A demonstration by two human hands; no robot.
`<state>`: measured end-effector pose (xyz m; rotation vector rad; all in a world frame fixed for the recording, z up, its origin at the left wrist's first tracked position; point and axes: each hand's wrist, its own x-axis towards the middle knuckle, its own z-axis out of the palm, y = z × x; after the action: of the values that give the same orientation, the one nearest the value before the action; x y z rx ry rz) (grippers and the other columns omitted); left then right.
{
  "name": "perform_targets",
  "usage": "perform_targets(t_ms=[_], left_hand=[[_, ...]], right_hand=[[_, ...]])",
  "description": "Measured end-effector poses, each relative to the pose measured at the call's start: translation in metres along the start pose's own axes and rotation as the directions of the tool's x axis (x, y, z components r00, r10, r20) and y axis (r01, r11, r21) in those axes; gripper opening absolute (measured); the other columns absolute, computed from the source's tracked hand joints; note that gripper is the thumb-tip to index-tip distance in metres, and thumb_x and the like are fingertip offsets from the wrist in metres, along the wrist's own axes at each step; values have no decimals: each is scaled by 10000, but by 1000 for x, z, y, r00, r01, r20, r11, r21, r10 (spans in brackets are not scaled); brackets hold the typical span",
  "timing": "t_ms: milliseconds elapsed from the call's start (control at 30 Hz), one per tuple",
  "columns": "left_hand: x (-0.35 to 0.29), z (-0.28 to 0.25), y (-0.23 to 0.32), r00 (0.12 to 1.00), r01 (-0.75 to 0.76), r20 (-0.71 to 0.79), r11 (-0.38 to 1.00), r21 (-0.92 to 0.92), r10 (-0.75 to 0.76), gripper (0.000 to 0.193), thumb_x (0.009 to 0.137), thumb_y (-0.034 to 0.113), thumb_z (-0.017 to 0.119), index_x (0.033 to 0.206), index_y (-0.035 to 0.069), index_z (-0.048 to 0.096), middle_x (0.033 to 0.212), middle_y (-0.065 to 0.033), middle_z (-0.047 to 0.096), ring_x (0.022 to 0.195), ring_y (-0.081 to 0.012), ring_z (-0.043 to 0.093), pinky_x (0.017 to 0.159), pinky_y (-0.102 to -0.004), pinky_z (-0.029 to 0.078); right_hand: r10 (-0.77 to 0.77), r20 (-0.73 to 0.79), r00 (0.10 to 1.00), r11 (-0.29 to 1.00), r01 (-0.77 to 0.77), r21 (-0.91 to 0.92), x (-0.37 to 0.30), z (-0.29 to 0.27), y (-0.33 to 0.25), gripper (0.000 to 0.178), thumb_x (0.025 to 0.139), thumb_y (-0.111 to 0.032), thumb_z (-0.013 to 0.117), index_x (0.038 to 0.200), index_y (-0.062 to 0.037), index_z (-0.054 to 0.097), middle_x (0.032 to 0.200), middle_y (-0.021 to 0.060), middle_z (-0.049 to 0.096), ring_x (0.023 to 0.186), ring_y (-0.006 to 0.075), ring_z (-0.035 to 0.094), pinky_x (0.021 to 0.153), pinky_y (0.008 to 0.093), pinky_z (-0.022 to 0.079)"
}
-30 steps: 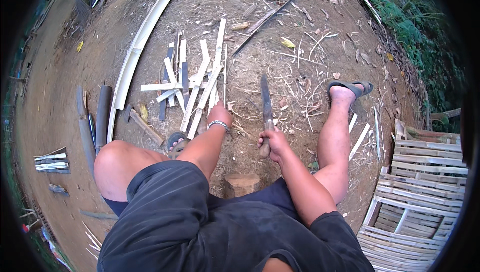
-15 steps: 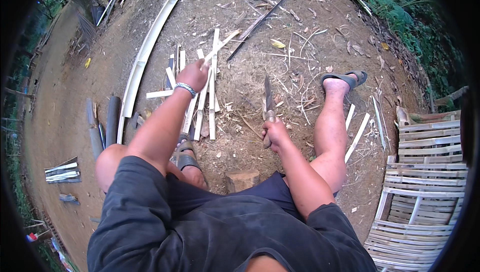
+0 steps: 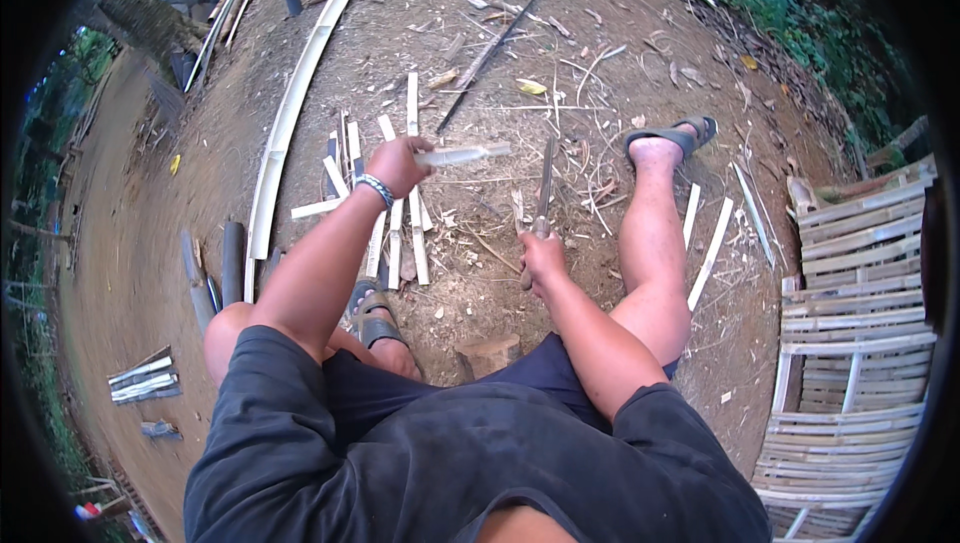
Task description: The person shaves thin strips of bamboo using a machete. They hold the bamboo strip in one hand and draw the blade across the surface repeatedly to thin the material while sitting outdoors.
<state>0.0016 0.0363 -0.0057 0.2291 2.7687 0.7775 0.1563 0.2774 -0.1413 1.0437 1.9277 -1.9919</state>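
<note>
My left hand (image 3: 399, 165), a braided band at its wrist, is closed on one end of a pale split bamboo strip (image 3: 465, 154). The strip points to the right, toward the knife, and looks slightly smeared by motion. In my right hand (image 3: 543, 261) is the handle of a knife (image 3: 545, 188), its dark narrow blade pointing away from me. Strip and blade are apart. Below and beyond my left hand, several pale bamboo strips (image 3: 396, 233) lie in a loose pile on the dirt, beside my sandalled foot.
A long curved bamboo half (image 3: 290, 113) lies to the left of the pile. Right of my leg are more strips (image 3: 710, 253) and a slatted bamboo panel (image 3: 850, 323). A wooden block (image 3: 487, 355) sits between my legs. Shavings and a dark stick (image 3: 500, 48) litter the ground ahead.
My left hand has swung the strip from pointing up and away to lying nearly level, closer to the knife. The knife blade has tipped a little to the right. The whole view has shifted slightly.
</note>
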Motion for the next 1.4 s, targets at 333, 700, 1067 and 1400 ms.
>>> perform_targets(t_ms=[333,700,1067,1400], left_hand=[[12,37,-25,971,162,-18,719,-675,-236,362,839,91,672,1171,-52,652,791,-111,701,601,-130,641,559,-256,539],[-1,21,12,998,2,59,999,53,-5,353,1031,276,461,1023,-71,524,835,-254,671,791,-391,671,764,-466,522],[-28,24,48,998,-51,29,981,186,47,334,1003,225,458,961,-98,529,860,-355,646,875,-498,643,822,-539,511],[-41,47,57,995,-74,-55,980,186,85,288,982,195,497,885,-74,532,771,-333,642,778,-493,649,735,-551,524]], right_hand=[[-239,-1,971,907,223,-358,-15,-4,-32,362,872,-345,701,1025,-26,627,896,166,698,862,331,681,792,435,507],[-294,158,943,856,333,-396,-30,23,-41,361,877,-316,669,1108,-50,590,899,164,682,844,350,669,786,453,512],[-212,258,943,749,326,-577,-34,53,-69,341,910,-214,612,1196,-42,544,1028,185,677,982,368,666,859,464,519],[-178,341,923,757,350,-552,-23,38,-75,343,906,-227,631,1171,-12,602,1022,212,702,998,363,686,898,449,539]])
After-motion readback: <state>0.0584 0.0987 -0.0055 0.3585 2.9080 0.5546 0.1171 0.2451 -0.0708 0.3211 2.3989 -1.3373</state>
